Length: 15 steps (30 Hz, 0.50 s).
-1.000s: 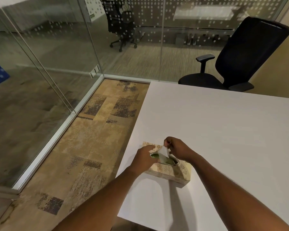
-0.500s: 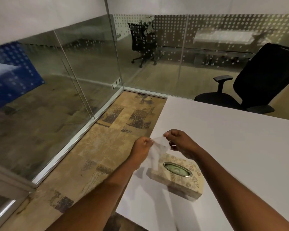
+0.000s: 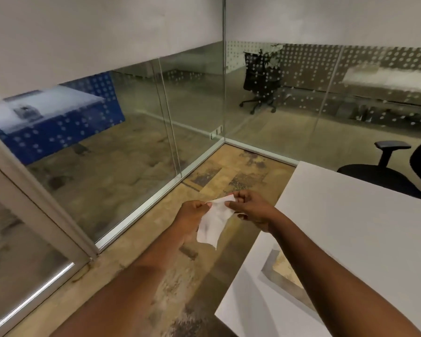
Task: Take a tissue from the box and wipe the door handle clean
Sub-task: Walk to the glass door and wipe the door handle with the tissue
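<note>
A white tissue (image 3: pixel 214 221) hangs between both hands, over the floor just left of the table edge. My left hand (image 3: pixel 191 215) pinches its upper left corner, and my right hand (image 3: pixel 249 207) pinches its upper right corner. The patterned tissue box (image 3: pixel 286 269) sits on the white table (image 3: pixel 350 220) at the near edge, mostly hidden under my right forearm. A door frame (image 3: pixel 41 215) with frosted glass stands at the far left; no door handle shows clearly.
Glass walls (image 3: pixel 131 142) enclose the room on the left and at the back. A black office chair (image 3: pixel 384 171) stands behind the table at the right. Patterned carpet (image 3: pixel 156 251) lies between the table and the glass.
The tissue came out of the box and both hands carried it up and to the left, off the table. My view swung left toward the glass wall and door frame.
</note>
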Each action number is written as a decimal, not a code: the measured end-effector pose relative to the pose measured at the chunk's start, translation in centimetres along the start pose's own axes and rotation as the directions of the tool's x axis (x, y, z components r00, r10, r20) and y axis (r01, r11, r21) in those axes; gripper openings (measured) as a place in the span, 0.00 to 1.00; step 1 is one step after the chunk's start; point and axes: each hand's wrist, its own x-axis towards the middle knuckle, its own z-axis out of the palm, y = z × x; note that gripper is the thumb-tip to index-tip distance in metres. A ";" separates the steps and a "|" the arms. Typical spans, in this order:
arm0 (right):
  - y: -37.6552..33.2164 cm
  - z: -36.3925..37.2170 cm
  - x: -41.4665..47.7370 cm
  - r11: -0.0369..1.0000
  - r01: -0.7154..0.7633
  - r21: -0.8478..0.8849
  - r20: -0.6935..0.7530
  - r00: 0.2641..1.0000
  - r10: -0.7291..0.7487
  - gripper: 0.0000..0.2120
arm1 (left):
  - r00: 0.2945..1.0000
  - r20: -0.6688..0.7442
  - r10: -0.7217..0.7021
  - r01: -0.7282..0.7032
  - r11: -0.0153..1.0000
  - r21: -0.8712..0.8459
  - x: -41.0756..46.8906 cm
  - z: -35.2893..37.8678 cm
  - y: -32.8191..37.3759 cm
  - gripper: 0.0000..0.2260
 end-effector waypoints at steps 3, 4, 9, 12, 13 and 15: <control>-1.6 4.2 1.8 0.999 0.027 -0.047 0.014 1.000 -0.026 0.11 | 1.000 0.000 -0.003 0.003 0.999 -0.034 0.1 -4.7 0.1 0.05; -2.2 5.8 2.4 0.994 0.061 -0.093 0.006 0.998 -0.061 0.10 | 1.000 0.001 -0.004 0.004 0.999 -0.052 0.0 -6.4 0.2 0.05; -6.1 14.2 4.9 0.937 0.243 -0.251 -0.075 0.960 -0.269 0.12 | 0.996 0.087 0.014 -0.004 0.994 -0.110 -0.3 -14.8 0.8 0.07; -8.4 19.6 5.9 0.880 0.347 -0.326 -0.008 0.929 -0.369 0.13 | 0.993 0.105 0.046 -0.034 0.993 -0.116 -0.2 -20.2 1.4 0.16; -9.1 21.2 6.0 0.850 0.378 -0.368 -0.005 0.913 -0.408 0.14 | 0.995 0.082 0.052 -0.044 0.994 -0.099 -0.1 -21.8 1.4 0.17; -10.2 24.4 6.3 0.778 0.436 -0.452 -0.021 0.867 -0.498 0.15 | 0.998 0.010 0.068 -0.067 0.993 -0.102 -0.2 -24.9 1.5 0.15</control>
